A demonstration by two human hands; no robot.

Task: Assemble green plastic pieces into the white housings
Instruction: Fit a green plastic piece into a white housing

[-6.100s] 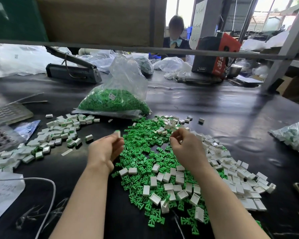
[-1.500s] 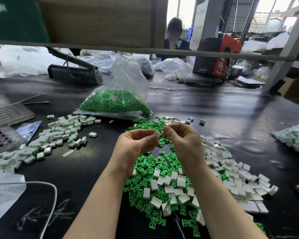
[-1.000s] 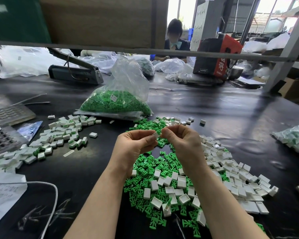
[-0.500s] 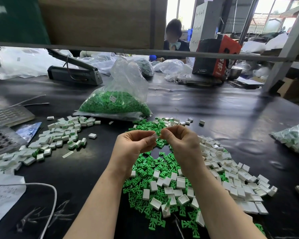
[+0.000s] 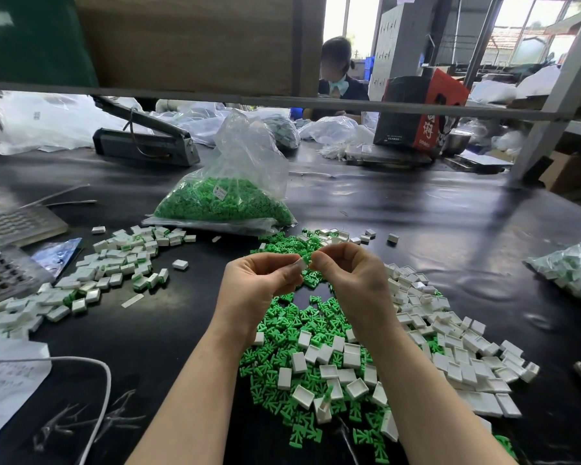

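A black table [image 5: 399,209] is spreading across the whole view, carrying everything else. Toward its far middle a clear plastic bag [image 5: 239,182] is lying, bulging with green pieces. Under and to the right of the wrists a loose heap of green plastic pieces [image 5: 296,317] is mixing with empty white housings [image 5: 450,357], the housings trailing off to the right. On the left a second scatter, the pile of finished housings [image 5: 114,266], is sitting with green showing at their edges. A white cable [image 5: 104,391] is curving along the near left edge.

Above the heap, the 2 hands are meeting at their fingertips. The left hand [image 5: 259,283] is pinching 1 white housing [image 5: 302,263] between thumb and fingers, holding it above the far part of the heap. The right hand [image 5: 349,276] is curling its fingers and pressing its thumb and forefinger against the same housing; whatever it is pinching there is hidden by the fingertips.
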